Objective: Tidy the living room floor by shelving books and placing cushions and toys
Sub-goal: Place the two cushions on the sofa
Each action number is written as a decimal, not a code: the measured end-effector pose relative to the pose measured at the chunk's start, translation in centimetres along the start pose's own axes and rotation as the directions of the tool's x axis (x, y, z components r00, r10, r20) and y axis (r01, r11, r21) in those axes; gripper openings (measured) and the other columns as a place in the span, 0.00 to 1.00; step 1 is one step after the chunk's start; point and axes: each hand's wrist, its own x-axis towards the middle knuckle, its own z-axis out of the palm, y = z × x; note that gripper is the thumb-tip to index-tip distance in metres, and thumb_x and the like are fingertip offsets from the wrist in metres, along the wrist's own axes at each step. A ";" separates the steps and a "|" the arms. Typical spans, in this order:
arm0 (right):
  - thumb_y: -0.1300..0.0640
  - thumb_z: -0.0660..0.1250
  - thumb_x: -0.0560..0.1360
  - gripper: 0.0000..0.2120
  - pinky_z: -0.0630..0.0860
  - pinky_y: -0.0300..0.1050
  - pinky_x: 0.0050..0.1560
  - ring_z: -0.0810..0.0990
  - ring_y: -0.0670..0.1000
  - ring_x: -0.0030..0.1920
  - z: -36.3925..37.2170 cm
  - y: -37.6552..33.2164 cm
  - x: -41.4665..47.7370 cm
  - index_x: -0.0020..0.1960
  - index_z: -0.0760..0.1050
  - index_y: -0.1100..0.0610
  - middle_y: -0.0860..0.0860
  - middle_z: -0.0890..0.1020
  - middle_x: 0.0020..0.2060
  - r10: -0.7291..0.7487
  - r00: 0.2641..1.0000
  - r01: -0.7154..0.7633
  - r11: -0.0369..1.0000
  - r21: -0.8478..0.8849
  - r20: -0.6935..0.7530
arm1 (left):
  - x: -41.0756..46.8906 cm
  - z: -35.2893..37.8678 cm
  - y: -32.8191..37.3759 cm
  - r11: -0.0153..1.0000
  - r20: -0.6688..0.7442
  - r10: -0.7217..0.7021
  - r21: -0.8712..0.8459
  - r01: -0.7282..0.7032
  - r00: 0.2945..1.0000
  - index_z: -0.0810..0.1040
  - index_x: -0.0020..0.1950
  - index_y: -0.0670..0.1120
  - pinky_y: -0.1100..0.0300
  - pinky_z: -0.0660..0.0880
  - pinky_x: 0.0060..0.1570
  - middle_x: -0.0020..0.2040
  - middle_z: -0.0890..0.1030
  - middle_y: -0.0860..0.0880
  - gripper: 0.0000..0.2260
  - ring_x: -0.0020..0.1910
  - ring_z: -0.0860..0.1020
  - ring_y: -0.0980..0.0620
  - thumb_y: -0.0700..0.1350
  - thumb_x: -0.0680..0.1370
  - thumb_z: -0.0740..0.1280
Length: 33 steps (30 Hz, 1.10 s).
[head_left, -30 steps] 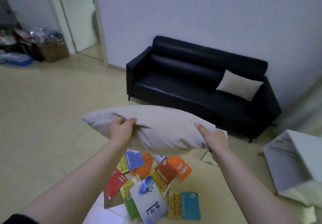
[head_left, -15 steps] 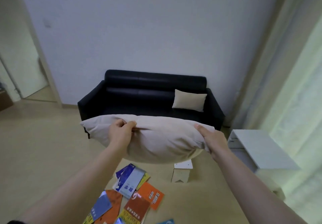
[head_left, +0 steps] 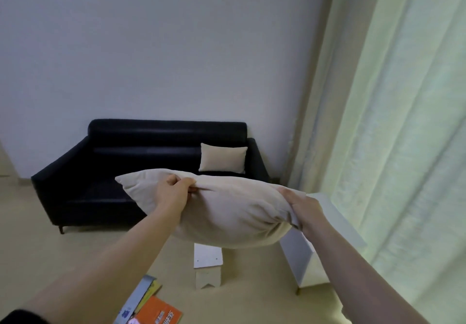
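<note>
I hold a large beige cushion (head_left: 227,212) in the air in front of me. My left hand (head_left: 174,192) grips its upper edge near the left end, and my right hand (head_left: 303,209) grips its right end. Behind it stands a dark sofa (head_left: 106,170) against the wall, with a second beige cushion (head_left: 223,157) leaning in its right corner. A few books lie on the floor at the bottom: an orange one (head_left: 160,312) and a grey-blue one (head_left: 137,298).
A small white stool (head_left: 208,264) stands on the floor below the cushion. A white low cabinet (head_left: 306,260) sits to the right, next to long pale curtains (head_left: 403,147). Beige floor (head_left: 37,248) lies open to the left of the sofa.
The view has swung up and to the right: the sofa is nearer and more central, most books have dropped out of view. Both hands keep the same hold on the cushion.
</note>
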 end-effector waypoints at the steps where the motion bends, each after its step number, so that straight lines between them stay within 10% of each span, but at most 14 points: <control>1: 0.37 0.69 0.57 0.29 0.81 0.57 0.51 0.83 0.59 0.45 -0.9 0.1 0.7 0.49 0.82 0.58 0.57 0.85 0.43 0.007 1.000 -0.007 1.000 0.019 0.005 | 0.2 1.3 0.2 1.000 0.002 0.000 0.001 0.000 1.000 0.71 0.34 0.44 0.56 0.67 0.37 0.31 0.74 0.45 0.11 0.35 0.72 0.47 0.44 0.75 0.68; 5: 0.45 0.67 0.73 0.12 0.78 0.57 0.56 0.80 0.58 0.48 -3.4 0.4 4.0 0.40 0.77 0.53 0.53 0.80 0.40 -0.015 0.999 0.015 1.000 0.012 -0.030 | 1.6 6.3 -0.1 1.000 0.022 0.004 0.023 -0.004 1.000 0.72 0.34 0.44 0.56 0.68 0.37 0.30 0.75 0.46 0.11 0.36 0.73 0.46 0.44 0.75 0.68; 17: 0.48 0.70 0.73 0.11 0.80 0.48 0.44 0.82 0.52 0.40 -4.0 1.2 20.9 0.46 0.79 0.55 0.53 0.83 0.41 0.093 0.995 -0.096 0.993 0.062 0.038 | 13.1 18.5 -2.8 0.994 0.045 -0.104 0.031 0.102 0.994 0.72 0.33 0.44 0.48 0.74 0.47 0.32 0.77 0.43 0.11 0.38 0.76 0.44 0.44 0.73 0.69; 24: 0.42 0.69 0.71 0.27 0.77 0.52 0.58 0.78 0.56 0.52 -1.9 -0.3 31.5 0.61 0.74 0.60 0.56 0.79 0.52 0.226 0.974 -0.226 0.974 0.027 0.005 | 20.3 23.8 -2.6 0.992 0.005 -0.117 0.048 0.117 0.993 0.74 0.36 0.41 0.53 0.71 0.42 0.36 0.79 0.40 0.09 0.39 0.75 0.44 0.43 0.73 0.69; 33: 0.43 0.71 0.71 0.14 0.81 0.54 0.51 0.82 0.54 0.44 -1.4 -1.7 44.1 0.45 0.77 0.54 0.53 0.83 0.43 0.133 0.975 -0.135 0.991 -0.003 0.177 | 27.7 31.1 -1.4 0.990 -0.090 -0.123 0.065 0.129 0.988 0.77 0.37 0.39 0.47 0.75 0.51 0.34 0.81 0.44 0.08 0.40 0.77 0.43 0.43 0.73 0.68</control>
